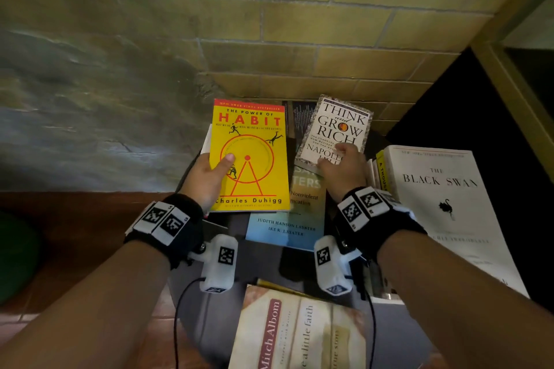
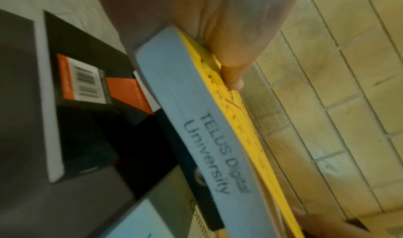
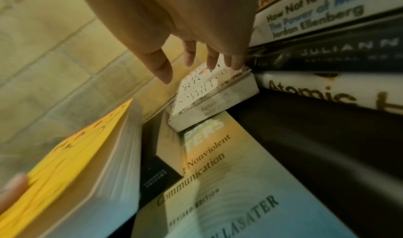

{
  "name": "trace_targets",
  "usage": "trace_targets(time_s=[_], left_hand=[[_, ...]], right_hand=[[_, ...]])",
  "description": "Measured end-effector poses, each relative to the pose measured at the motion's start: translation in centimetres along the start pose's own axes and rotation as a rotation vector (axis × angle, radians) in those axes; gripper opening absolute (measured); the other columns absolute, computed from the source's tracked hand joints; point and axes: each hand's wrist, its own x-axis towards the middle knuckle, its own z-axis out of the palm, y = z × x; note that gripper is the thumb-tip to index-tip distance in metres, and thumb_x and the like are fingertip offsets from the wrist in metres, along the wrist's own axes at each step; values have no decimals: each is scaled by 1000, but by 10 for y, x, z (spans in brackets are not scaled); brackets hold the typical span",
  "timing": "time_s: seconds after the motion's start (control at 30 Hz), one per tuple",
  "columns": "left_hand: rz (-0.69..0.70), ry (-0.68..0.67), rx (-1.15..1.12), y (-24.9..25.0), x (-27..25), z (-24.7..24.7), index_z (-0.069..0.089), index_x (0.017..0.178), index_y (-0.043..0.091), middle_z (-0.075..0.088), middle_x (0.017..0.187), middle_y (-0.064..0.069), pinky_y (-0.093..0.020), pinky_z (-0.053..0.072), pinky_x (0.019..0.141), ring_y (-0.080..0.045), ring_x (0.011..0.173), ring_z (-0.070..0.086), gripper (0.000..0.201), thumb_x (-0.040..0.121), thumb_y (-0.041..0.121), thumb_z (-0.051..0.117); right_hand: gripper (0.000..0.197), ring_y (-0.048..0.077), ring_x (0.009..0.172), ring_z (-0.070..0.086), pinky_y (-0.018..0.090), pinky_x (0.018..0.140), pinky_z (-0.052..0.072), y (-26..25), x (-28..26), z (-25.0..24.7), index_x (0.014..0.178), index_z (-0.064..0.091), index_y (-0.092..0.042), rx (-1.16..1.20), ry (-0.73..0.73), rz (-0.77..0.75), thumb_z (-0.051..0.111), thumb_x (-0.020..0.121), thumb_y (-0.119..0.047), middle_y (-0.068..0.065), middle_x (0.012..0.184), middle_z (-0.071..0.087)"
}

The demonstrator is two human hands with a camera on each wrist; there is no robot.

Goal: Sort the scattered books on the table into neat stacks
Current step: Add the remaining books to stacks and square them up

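Observation:
My left hand (image 1: 215, 170) grips the yellow book "The Power of Habit" (image 1: 251, 143) by its left edge, thumb on the cover, holding it above the other books. The left wrist view shows its page edge (image 2: 207, 138) under my thumb (image 2: 234, 83). My right hand (image 1: 340, 164) lies with straight fingers on the white book "Think and Grow Rich" (image 1: 338, 125). That book sits tilted on a blue-and-orange book on nonviolent communication (image 1: 287, 218). In the right wrist view my fingertips (image 3: 212, 64) touch its cover (image 3: 205, 93), the thumb held apart.
A stack topped by "The Black Swan" (image 1: 443, 197) stands at the right, its spines (image 3: 327, 90) close to my right hand. A Mitch Albom book (image 1: 299, 329) lies near me. A black book with a barcode (image 2: 87, 79) lies below the yellow one. A brick wall (image 1: 299, 23) rises behind.

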Motion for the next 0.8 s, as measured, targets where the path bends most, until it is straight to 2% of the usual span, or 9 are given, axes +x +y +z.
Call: trace_targets(time_s=[0.1,0.17,0.3,0.37,0.43,0.57,0.63,0.73,0.8], left_hand=[[-18,53,18,-2,0,-5,55,125,15,62,110,-3,-32,41,83,-24,100,58,41,98,43,47],[-25,57,47,-1,1,-5,55,126,13,60,109,-2,-30,37,82,-23,97,55,42,98,44,46],[-34,41,93,-2,7,-6,55,124,15,60,109,-1,-33,40,84,-24,99,56,43,97,46,46],[-43,33,79,-1,8,-6,55,123,17,60,110,-1,-35,43,89,-26,103,57,39,97,45,47],[-40,31,78,-1,9,-6,55,121,17,61,111,-1,-37,44,91,-26,103,58,37,97,45,48],[-34,45,123,-2,11,-6,55,123,14,65,112,-7,-40,47,87,-31,101,60,46,95,50,48],[-28,49,135,-3,12,-6,55,123,13,65,112,-7,-41,48,89,-31,102,60,47,94,51,49],[-30,41,151,-3,13,-7,54,123,15,65,114,-6,-48,48,95,-29,103,61,52,92,56,49],[-36,41,152,-3,13,-6,55,122,14,66,113,-6,-49,48,95,-29,102,61,50,92,54,49]], right_hand=[[64,33,136,32,40,113,29,-2,11,5,141,39,-14,-143,-25,30,65,84,-26,13,147,35],[69,34,141,25,42,114,27,-2,17,10,145,33,-15,-250,-55,23,64,85,-28,13,152,28],[79,33,148,-2,51,117,13,-10,35,15,152,14,-25,-315,-78,118,60,89,-33,5,162,-2],[84,38,147,2,53,118,16,-14,47,17,152,12,-28,-284,-63,185,64,87,-36,4,162,-7],[91,42,144,14,53,115,26,-18,54,19,150,14,-28,-250,-39,223,70,80,-40,6,160,-8],[108,46,137,24,52,110,33,-20,60,18,150,10,-26,-301,-8,231,80,70,-44,12,156,0],[111,45,136,27,49,109,35,-20,61,14,151,7,-26,-305,-17,207,81,70,-42,13,156,-1],[115,42,139,24,48,107,33,-26,60,7,153,0,-24,-330,-48,219,80,72,-43,13,157,-3],[123,40,142,19,49,109,29,-30,64,3,153,-6,-22,-374,-70,258,80,70,-49,15,157,0]])
